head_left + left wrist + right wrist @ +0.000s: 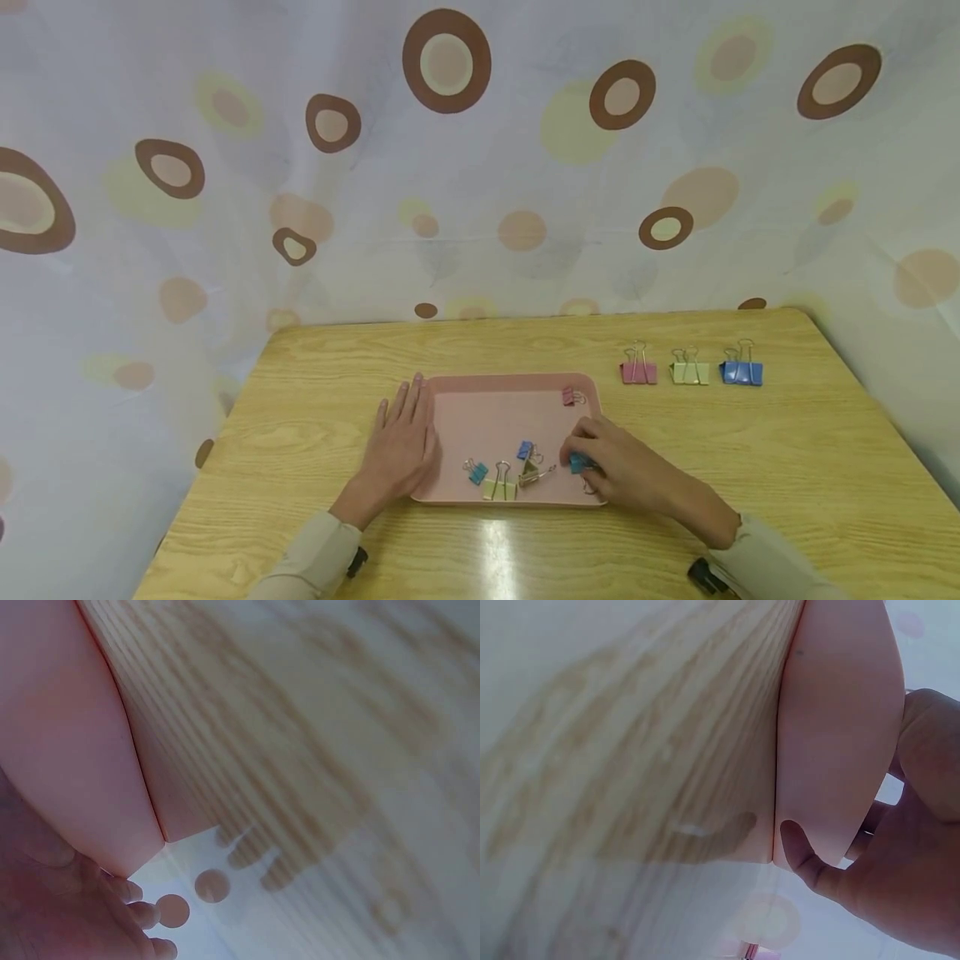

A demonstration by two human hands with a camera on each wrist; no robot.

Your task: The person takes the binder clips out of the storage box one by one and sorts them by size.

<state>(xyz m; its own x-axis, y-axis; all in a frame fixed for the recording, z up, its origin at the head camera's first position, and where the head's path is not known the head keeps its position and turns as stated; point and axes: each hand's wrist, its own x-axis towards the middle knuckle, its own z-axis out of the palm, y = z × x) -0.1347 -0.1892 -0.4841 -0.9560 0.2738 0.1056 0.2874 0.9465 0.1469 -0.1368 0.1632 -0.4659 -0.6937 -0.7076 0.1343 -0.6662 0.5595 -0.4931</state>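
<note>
The right hand (621, 461) was positioned at the right end of the pink tray (487, 417). Its grip pinched 1 teal binder clip (578, 462), which the fingers partly covered. Ownership of the wire handles below that hand could not be determined. The left hand (401, 446), grip released, lay with extended fingers along the left tray wall. 3 binder clips (690, 374) occupied the worktop (795, 467). In both wrist views, the tray wall concealed the contents.

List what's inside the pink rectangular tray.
Metal binder clips: pink clip, blue clip, teal clip, two yellowish clips. Right hand pinches a partly covered second teal clip, hiding what's underneath except a silver wire handle.
</note>
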